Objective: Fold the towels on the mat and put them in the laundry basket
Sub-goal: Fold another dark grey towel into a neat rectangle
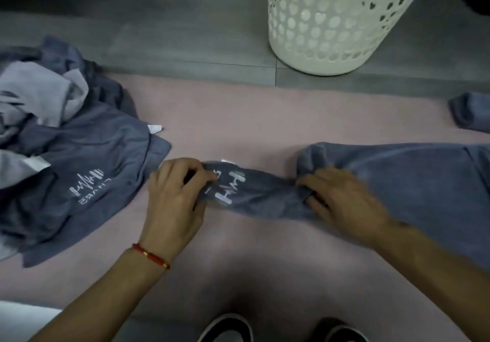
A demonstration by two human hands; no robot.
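Two bare hands work one blue-grey terry towel with a white printed logo on the dusty-pink floor mat, and much of it cannot be read: the right hand is motion-blurred, its fingertips buried in bunched cloth, and the towel's far end runs off the frame edge beyond that hand. The left hand, with a red cord bracelet at its wrist, pinches the towel's near end, curled fingers covering part of the logo (only a few white strokes show). The right hand grips the gathered middle. Between the hands the cloth is twisted into a narrow band; past the right hand it spreads wide and flat. Its long axis runs side to side, from one hand out beyond the other. Outward of the left hand lies a crumpled heap of blue-grey and pale lilac towels. Ahead of the right hand stands a cream plastic laundry basket with heart-shaped holes, its top cut off.
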